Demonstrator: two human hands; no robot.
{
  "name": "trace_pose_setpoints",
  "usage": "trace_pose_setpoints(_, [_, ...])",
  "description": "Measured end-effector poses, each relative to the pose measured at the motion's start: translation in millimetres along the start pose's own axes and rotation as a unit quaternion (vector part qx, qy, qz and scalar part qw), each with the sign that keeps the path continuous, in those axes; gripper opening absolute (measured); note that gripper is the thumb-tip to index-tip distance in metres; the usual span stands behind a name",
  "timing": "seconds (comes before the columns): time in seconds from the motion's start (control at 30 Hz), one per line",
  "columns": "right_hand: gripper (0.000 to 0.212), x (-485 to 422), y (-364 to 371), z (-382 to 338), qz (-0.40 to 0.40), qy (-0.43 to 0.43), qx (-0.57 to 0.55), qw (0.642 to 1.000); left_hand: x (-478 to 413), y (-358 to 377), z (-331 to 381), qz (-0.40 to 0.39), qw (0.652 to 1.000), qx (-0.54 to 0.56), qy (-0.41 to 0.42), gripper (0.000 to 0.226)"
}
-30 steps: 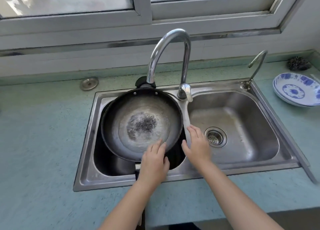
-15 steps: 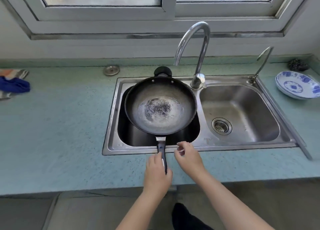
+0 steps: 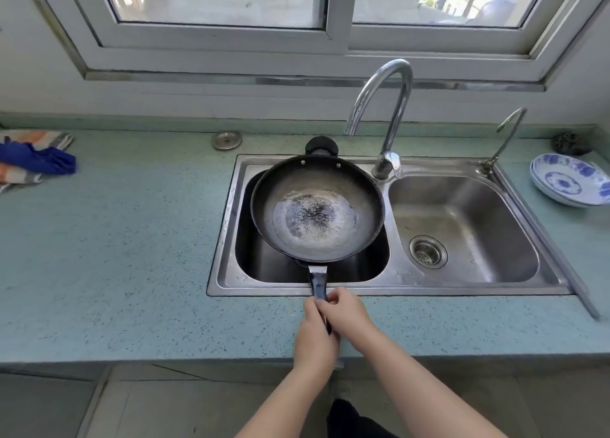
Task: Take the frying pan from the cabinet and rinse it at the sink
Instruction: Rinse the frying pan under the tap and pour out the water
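Observation:
A black frying pan (image 3: 317, 209) with a worn, greyish bottom lies across the left basin of the steel double sink (image 3: 478, 282). Its dark handle (image 3: 319, 284) points toward me over the sink's front rim. My left hand (image 3: 315, 335) is wrapped around the handle's near end. My right hand (image 3: 346, 312) closes on the handle from the right, touching the left hand. The tall chrome tap (image 3: 389, 114) arches beside the pan; no water runs from it.
A smaller thin tap (image 3: 505, 140) stands at the sink's back right. Blue-and-white plates (image 3: 567, 181) and a dark scrubber (image 3: 571, 143) sit on the right counter. A blue and striped cloth (image 3: 33, 160) lies far left. A metal sink plug (image 3: 226, 140) rests behind the sink.
Both hands drew back from the pan's rim to its handle, and the right hand has now closed on it beside the left. My head pulled back, widening the view.

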State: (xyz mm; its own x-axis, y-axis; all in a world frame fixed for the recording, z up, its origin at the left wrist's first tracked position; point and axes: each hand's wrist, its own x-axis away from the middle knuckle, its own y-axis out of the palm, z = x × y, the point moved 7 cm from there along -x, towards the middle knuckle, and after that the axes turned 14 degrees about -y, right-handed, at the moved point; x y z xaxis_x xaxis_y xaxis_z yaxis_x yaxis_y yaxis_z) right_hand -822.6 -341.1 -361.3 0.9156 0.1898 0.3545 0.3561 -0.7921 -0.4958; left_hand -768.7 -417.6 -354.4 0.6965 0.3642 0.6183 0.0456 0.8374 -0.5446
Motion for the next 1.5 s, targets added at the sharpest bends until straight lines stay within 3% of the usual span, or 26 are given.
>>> trace_pose_setpoints(0.33, [0.012, -0.8, -2.1, 2.7, -0.081, 0.045, -0.25, 0.964, -1.6, 1.0, -1.5, -0.063, 0.989, 0.132, -0.01, 0.051])
trace_pose_setpoints(0.73, [0.02, 0.1, 2.4, 1.2, -0.122, 0.044, -0.514, 0.848, 3.7, 5.0, 3.4, -0.209, 0.921, 0.327, -0.023, 0.056])
trace_pose_setpoints(0.93, [0.032, -3.5, 6.6, -0.1, -0.135, 0.055, -0.526, 0.838, 4.6, -0.4, 2.4, -0.251, 0.893, 0.372, -0.024, 0.059])
trace_pose_setpoints(1.1, [0.024, -8.4, 13.4, -6.5, -0.121, 0.069, -0.565, 0.813, 5.3, -5.4, 0.1, -0.271, 0.877, 0.396, -0.018, 0.057])
trace_pose_setpoints(1.23, [0.021, -9.9, 15.5, -10.1, -0.12, 0.073, -0.538, 0.832, 3.9, -8.4, -3.1, -0.286, 0.868, 0.406, -0.018, 0.057])
trace_pose_setpoints(1.4, [0.017, -12.5, 17.4, -9.2, -0.091, 0.087, -0.526, 0.841, 1.3, -6.2, -8.2, -0.293, 0.887, 0.351, -0.06, 0.03])
trace_pose_setpoints(1.5, [0.015, -12.9, 17.2, -13.0, -0.081, 0.084, -0.522, 0.845, -2.8, -8.3, -8.3, -0.251, 0.91, 0.316, -0.097, 0.017])
